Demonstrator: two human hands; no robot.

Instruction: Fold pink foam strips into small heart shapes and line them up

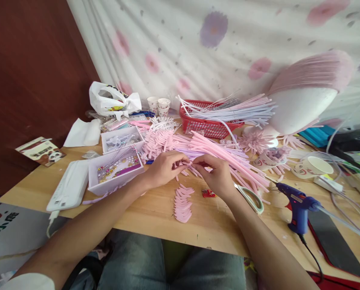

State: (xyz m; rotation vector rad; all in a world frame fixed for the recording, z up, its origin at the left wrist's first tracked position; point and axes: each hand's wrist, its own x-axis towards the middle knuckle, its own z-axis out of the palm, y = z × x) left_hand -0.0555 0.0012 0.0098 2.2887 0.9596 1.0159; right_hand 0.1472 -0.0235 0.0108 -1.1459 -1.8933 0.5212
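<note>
A small, slender strip of fuzzy pink stem (185, 164) is pinched between a person's two bare hands, just above the pale wooden surface (156, 213). The step in hand appears to be bending or shaping that strip — its full form is hidden by the fingers. The next move, by the look of it, calls for a light, steady pinch with both hands close together.

The left hand (164, 171) has thumb and forefinger nearly closed on one side of the strip; the right hand (214, 173) grasps the other side in the same way, its remaining fingers curled.

Nearer the person lies an overlapping row of folded, soft pink pieces (183, 203), a small red packet (208, 193) to its right. Beyond the hands spreads a bundle of long pink fuzzy stems (228, 155) — with a blue glue gun (301, 205) farther right.
</note>
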